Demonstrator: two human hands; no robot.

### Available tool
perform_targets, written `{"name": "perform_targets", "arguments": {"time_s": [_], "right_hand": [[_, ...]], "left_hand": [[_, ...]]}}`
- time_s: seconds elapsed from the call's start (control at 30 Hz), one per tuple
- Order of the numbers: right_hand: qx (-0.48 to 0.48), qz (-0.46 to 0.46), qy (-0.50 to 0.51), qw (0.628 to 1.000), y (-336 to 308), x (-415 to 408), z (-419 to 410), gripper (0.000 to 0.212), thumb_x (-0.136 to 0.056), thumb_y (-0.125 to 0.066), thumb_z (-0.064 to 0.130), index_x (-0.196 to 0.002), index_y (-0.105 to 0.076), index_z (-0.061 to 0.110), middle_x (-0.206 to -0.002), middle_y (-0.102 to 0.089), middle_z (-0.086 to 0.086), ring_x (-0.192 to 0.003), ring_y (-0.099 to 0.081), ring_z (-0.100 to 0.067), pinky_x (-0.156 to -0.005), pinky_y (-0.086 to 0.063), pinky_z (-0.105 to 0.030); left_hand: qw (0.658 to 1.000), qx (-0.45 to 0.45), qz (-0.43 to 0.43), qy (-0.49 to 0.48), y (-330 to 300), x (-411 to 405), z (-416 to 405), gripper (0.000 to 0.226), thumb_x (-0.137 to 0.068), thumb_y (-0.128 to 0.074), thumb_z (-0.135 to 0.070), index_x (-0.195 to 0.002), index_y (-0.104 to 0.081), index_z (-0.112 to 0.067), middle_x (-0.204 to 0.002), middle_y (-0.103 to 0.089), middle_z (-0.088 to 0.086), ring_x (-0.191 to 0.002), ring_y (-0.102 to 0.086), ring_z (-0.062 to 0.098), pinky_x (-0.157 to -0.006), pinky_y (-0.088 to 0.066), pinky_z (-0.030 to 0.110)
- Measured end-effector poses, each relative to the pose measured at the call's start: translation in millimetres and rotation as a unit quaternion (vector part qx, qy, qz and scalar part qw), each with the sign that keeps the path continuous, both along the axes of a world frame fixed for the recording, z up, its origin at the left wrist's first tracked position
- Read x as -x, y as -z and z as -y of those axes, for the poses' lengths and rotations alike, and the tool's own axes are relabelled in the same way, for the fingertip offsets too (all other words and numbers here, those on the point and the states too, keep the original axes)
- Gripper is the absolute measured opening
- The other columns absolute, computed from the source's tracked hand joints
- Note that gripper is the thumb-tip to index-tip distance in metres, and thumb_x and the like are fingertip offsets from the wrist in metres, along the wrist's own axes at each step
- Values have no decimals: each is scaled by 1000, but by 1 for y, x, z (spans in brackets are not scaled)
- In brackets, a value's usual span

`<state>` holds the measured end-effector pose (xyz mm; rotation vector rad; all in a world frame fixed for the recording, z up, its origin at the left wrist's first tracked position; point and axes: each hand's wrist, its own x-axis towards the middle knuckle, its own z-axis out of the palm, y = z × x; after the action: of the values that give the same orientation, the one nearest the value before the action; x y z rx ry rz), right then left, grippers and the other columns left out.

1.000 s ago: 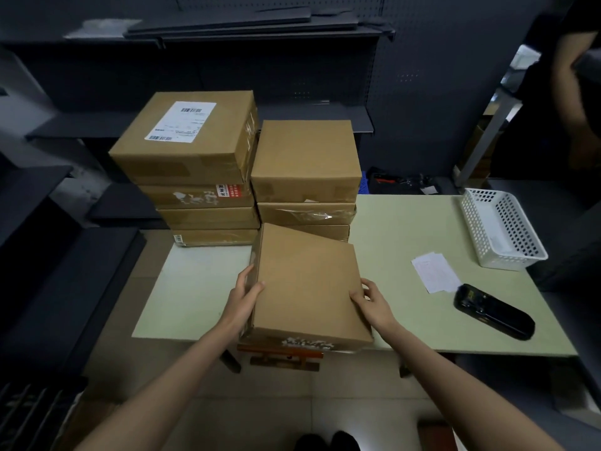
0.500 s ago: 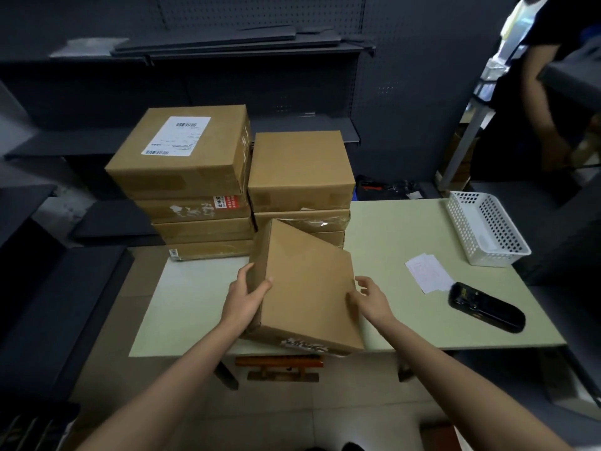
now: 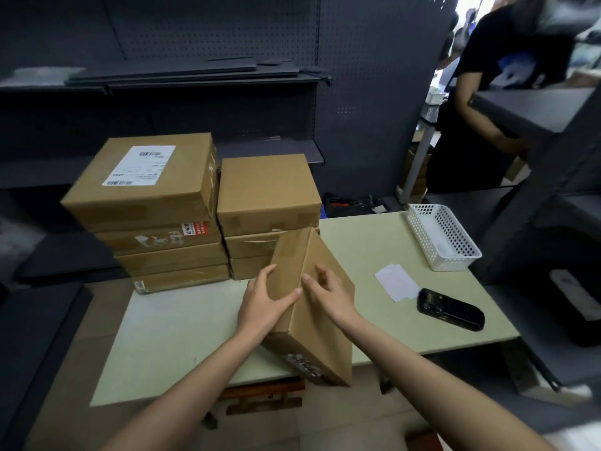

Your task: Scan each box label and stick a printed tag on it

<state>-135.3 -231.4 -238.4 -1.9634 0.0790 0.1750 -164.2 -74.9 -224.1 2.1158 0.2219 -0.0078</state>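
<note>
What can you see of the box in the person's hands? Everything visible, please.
The held box is a flat, plain brown cardboard carton, tipped steeply up on its edge at the near side of the pale green table, in front of two stacks of similar boxes. Its near end overhangs the table edge and carries torn white sticker remains. No shipping label shows on the faces in view. The left hand holds its upper left face, thumb across the edge; the right hand rests on the broad right face, fingers curled.

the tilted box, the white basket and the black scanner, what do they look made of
The tilted box, held by the left hand and right hand: brown matte cardboard, creased edges. The white basket: probably moulded plastic, with evenly perforated walls. The black scanner: likely hard plastic, faintly glossy.
</note>
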Motion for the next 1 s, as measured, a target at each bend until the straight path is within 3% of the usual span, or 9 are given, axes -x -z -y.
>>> {"name": "perform_targets", "arguments": {"time_s": [0.13, 0.27, 0.37, 0.53, 0.6, 0.67, 0.8, 0.93, 1.0], "right_hand": [[-24, -5, 9, 1000, 1, -1, -2, 64, -91, -56, 48, -144, -36, 19, -146, -41, -5, -131, -42, -20, -111, -34, -42], [-117, -34, 3, 993, -4, -4, -8, 67, -89, -59, 47, -144, -32, 21, -143, -43, -4, -124, -50, -21, -106, -42, -46], [-131, -12, 11, 991, -9, -2, -1, 59, -94, -56, 37, -144, -32, 16, -139, -46, -1, -118, -55, -19, -96, -50, -36], [-119, -1, 24, 993, -10, 8, 35, 49, -97, -49, 40, -141, -36, 24, -129, -49, 6, -103, -57, -4, -73, -49, -15], [-103, -5, 52, 993, -7, 12, 55, 46, -97, -47, 41, -139, -38, 26, -129, -50, 6, -100, -56, 0, -74, -47, -16], [-83, -3, 85, 993, -5, 16, 77, 41, -99, -46, 37, -138, -41, 24, -130, -51, 4, -99, -55, 2, -76, -44, -16], [-49, -18, 119, 992, -2, 23, 116, 35, -99, -48, 28, -134, -47, 22, -130, -53, 3, -104, -55, -9, -79, -44, -18], [-47, -78, 136, 987, 10, 24, 138, 59, -89, -57, 50, -139, -43, 22, -135, -52, 4, -118, -52, -13, -104, -40, -32], [-48, -102, 127, 986, 14, 26, 142, 62, -86, -60, 52, -138, -40, 23, -130, -53, 4, -113, -56, -13, -94, -44, -28]], "left_hand": [[999, -15, 27, 16, -10, 2, -4, 71, -76, -72, -49, -137, -38, -34, -138, -42, -2, -122, -44, 18, -91, -39, 30], [997, 11, 58, 47, -15, -2, -15, 60, -79, -73, -35, -131, -44, -35, -133, -49, -6, -115, -50, 12, -88, -47, 32], [993, 73, 57, 80, -14, -4, -16, 46, -87, -65, -31, -128, -47, -37, -127, -54, -9, -113, -54, 10, -88, -53, 39], [989, 104, 23, 98, 1, -6, 0, 33, -98, -47, -31, -131, -50, -30, -123, -57, -8, -116, -53, 12, -86, -45, 22], [988, 75, -1, 132, 16, -7, 8, 32, -98, -47, -33, -130, -51, -32, -128, -56, -6, -117, -52, 12, -84, -44, 21], [983, 54, -33, 170, 33, -10, 16, 34, -97, -49, -35, -131, -49, -33, -136, -51, -4, -122, -49, 15, -93, -47, 30], [976, -24, -72, 204, 63, -27, 24, 46, -93, -55, -38, -138, -45, -29, -144, -44, -3, -131, -41, 18, -105, -38, 37], [964, -125, -115, 207, 88, -39, 19, 59, -89, -60, -42, -142, -39, -28, -149, -35, 5, -136, -32, 24, -109, -30, 34], [964, -116, -139, 193, 95, -40, 17, 66, -87, -62, -42, -145, -34, -27, -149, -34, 9, -136, -32, 25, -108, -29, 33]]}}
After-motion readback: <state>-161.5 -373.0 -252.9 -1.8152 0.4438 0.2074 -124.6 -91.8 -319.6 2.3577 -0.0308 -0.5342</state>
